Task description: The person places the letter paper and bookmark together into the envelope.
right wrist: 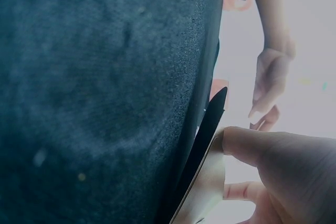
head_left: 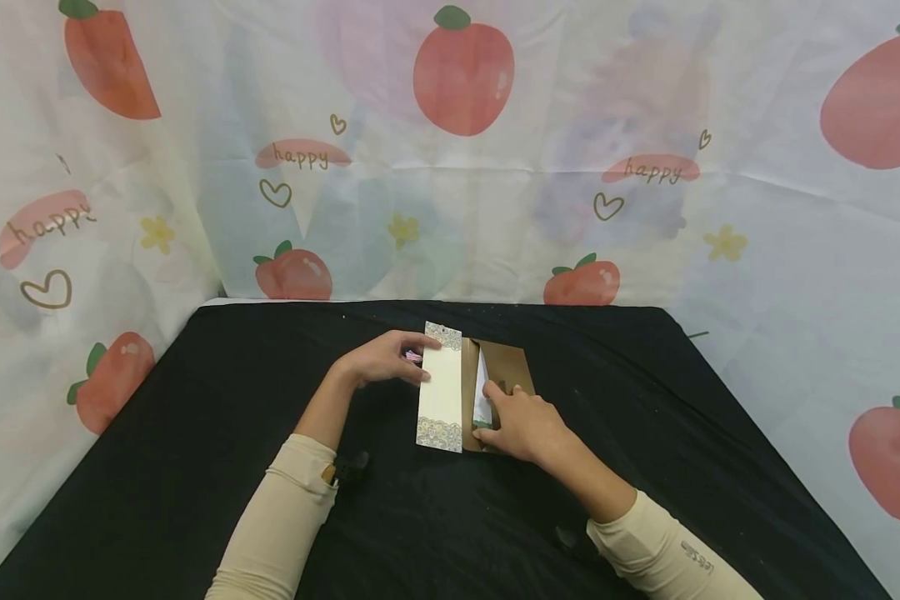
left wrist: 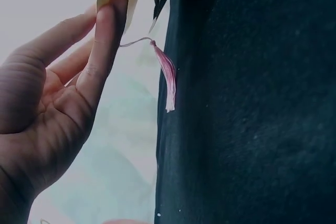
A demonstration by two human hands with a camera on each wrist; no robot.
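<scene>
One patterned card (head_left: 440, 396) above black surface (head_left: 645, 392), left hand (head_left: 382, 359) pinching its edge, likely for steadiness; right hand (head_left: 531, 423) grips the brown sleeve (head_left: 507, 361) beside it, probably to keep it spread.

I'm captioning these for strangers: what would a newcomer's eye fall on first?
Probably the large red fruit printed on the pale backdrop, top centre of the head view. Against the black cloth below, the cream patterned card in the left hand stands out next. In the left wrist view, a pink tassel shows beside that hand.
</scene>
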